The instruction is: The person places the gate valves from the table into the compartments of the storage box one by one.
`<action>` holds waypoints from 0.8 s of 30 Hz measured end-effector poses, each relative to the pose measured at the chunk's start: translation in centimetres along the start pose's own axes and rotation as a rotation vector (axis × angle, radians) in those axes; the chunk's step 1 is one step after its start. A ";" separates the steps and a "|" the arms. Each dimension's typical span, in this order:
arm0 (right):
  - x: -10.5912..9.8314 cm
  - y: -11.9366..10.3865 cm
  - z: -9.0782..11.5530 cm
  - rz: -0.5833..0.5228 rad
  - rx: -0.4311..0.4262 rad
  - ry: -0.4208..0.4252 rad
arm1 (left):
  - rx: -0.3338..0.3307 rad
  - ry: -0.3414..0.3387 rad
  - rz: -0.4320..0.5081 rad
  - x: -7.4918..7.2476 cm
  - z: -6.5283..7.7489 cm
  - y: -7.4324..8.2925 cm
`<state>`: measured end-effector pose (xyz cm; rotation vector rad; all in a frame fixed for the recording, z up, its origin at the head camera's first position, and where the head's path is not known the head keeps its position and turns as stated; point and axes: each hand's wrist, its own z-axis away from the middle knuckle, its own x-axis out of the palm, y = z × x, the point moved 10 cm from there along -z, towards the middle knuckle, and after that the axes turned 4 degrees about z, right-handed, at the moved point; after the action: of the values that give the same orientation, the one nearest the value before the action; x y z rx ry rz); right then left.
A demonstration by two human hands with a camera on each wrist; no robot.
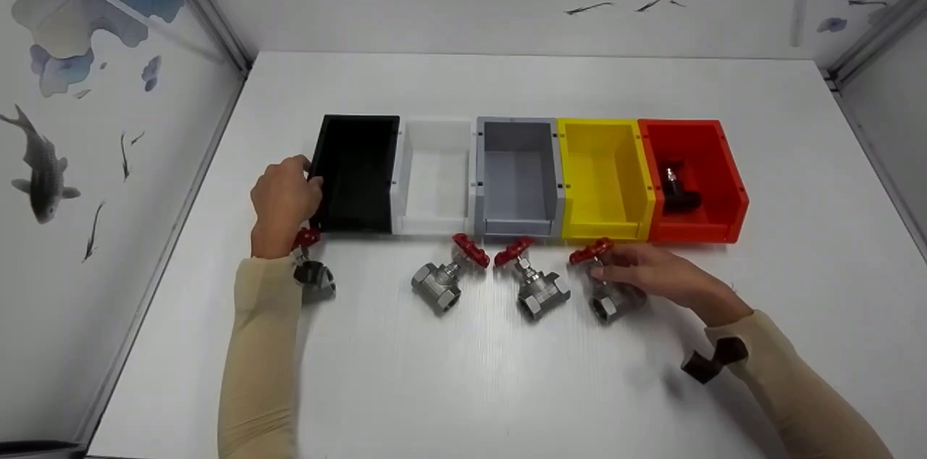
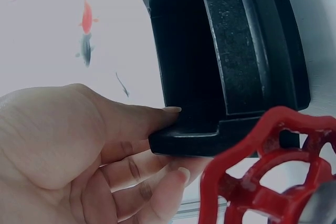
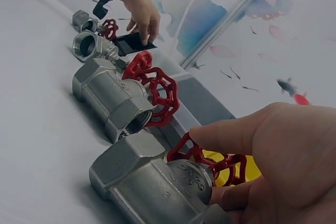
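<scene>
My left hand [image 1: 284, 191] grips the left wall of the black bin [image 1: 355, 169], thumb inside and other fingers outside, as the left wrist view shows. Beside that wrist lies a metal valve [image 1: 319, 289] with a red handwheel [image 2: 262, 177], partly hidden by the sleeve's black mount. My right hand [image 1: 652, 274] holds the rightmost valve [image 3: 157, 182] around its handwheel and neck, thumb on the red rim; some fingers are hidden behind it. Two more valves, one left of centre [image 1: 438, 285] and one right of it [image 1: 542, 292], lie on the table between the hands.
Right of the black bin, touching in a row, stand a white bin [image 1: 438, 180], a grey bin [image 1: 518, 177], a yellow bin [image 1: 601, 177] and a red bin [image 1: 713, 184]. A dark part with a metal stem [image 1: 679, 195] lies in the red bin. Printed panels enclose the table [image 1: 434, 386].
</scene>
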<state>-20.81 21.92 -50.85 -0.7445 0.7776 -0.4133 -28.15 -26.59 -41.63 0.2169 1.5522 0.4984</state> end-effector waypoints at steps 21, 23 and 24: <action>-0.1 -0.5 0.7 -0.041 -0.044 0.013 | -0.002 -0.012 0.006 0.1 0.0 0.0; -0.1 -0.6 0.6 -0.038 -0.048 0.008 | -0.002 -0.013 0.006 0.1 0.0 0.0; 0.0 -0.6 0.5 -0.034 -0.050 0.004 | -0.002 -0.011 0.006 0.1 0.0 0.0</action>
<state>-20.48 21.71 -50.13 -0.8044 0.7825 -0.4272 -28.16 -26.55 -41.73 0.2226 1.5406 0.5020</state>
